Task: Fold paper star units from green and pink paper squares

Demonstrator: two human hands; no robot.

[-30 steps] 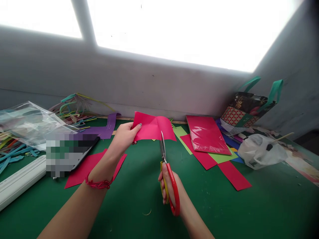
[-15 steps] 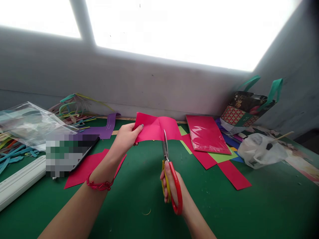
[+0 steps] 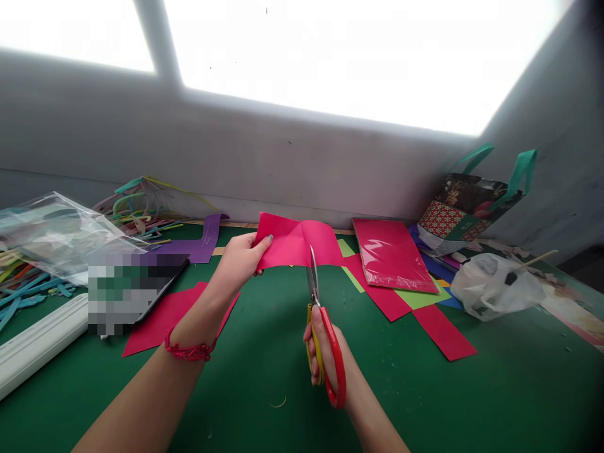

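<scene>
A: Above the green table (image 3: 264,377), item one: pink paper sheet (image 3: 295,245), creased, held up off the surface near the back wall. What has it?

B: Left hand (image 3: 236,261), thumb and fingers pinching the sheet's left edge. Red string bracelet (image 3: 189,349) on that wrist.

A: Item two?

B: Scissors (image 3: 321,333), red and yellow handles, in the right hand (image 3: 323,352). Fingers are curled through the loops; blades stand almost closed, tips meeting the lower edge of the pink paper sheet near its middle.

A: Surroundings, left side?

B: Red paper piece (image 3: 160,318) flat on the table under the left forearm; purple strip (image 3: 205,242) beyond it; clear plastic bag (image 3: 51,233); a heap of coloured strips (image 3: 141,207) by the wall; white ruler-like bar (image 3: 38,343) at the near left edge.

A: Right side?

B: Wrapped pack of red paper (image 3: 391,255) lying on loose red, light green and blue sheets; a red piece (image 3: 443,333) nearest the front; white plastic bag (image 3: 495,286); patterned tote bag (image 3: 467,204) with teal handles against the wall.
</scene>
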